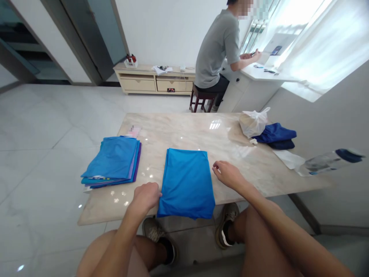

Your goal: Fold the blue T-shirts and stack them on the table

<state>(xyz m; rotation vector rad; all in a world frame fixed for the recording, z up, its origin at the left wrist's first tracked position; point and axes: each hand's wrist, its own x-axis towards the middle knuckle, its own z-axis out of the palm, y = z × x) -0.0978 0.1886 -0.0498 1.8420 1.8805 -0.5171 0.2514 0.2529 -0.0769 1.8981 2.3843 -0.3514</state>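
Head view: folded blue cloth [186,184] between left hand [147,195]; right hand [227,174]

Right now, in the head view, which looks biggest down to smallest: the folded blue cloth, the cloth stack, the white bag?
1. Folded blue cloth, though it lies nearest the camera.
2. Cloth stack, nearly as big.
3. White bag, farther off.

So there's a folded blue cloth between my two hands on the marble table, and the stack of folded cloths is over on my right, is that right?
Not quite. The head view shows the stack of folded cloths on your left, beyond the left hand. The folded blue cloth does lie between your hands on the marble table.
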